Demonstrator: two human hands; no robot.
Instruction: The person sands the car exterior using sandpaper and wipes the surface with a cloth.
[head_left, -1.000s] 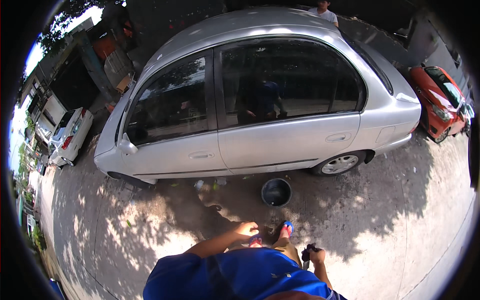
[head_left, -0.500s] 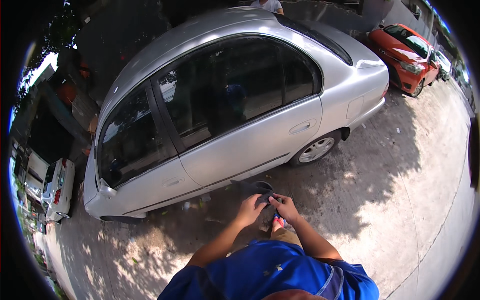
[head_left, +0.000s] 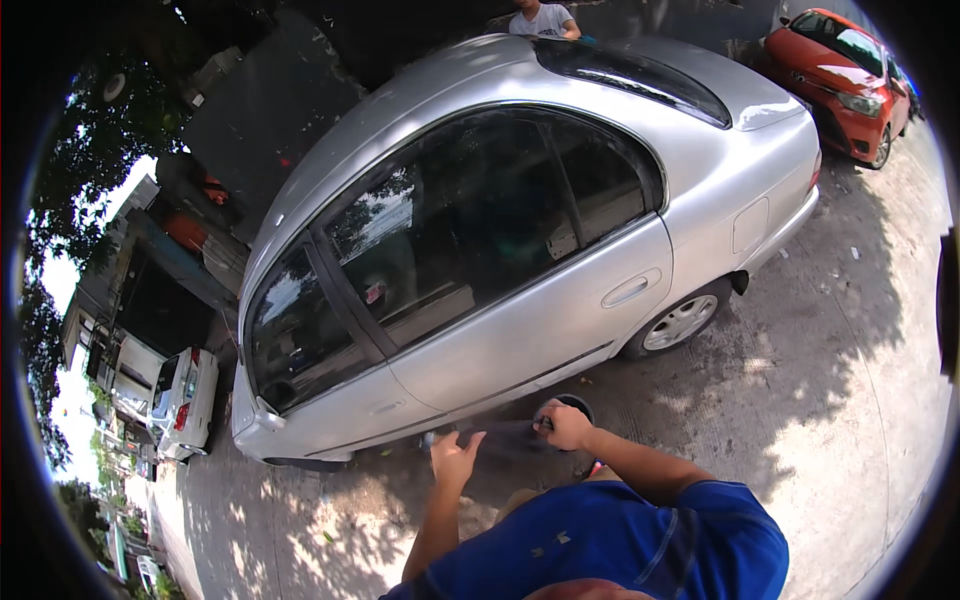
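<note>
My right hand [head_left: 566, 424] is closed on a dark grey cloth [head_left: 508, 436], which is smeared by motion and trails to the left toward my other hand. My left hand [head_left: 455, 460] is apart from it, thumb stretched out and no cloth visibly gripped; its other fingers are partly hidden. Just beyond my right hand, a dark round bucket [head_left: 578, 403] shows its rim, partly covered by that hand. A silver sedan [head_left: 520, 360] stands side-on right in front of me, its doors and windows closed.
A person in a light shirt [head_left: 545, 20] stands beyond the sedan. An orange-red car [head_left: 830, 75] is parked at the far right, and a white car [head_left: 187, 405] at the left. Tree shade dapples the concrete ground [head_left: 800, 430].
My hands have moved apart, the left one to the left. The cloth, bunched between both hands before, now streaks out from my right hand. The view has shifted, showing more of the sedan's roof.
</note>
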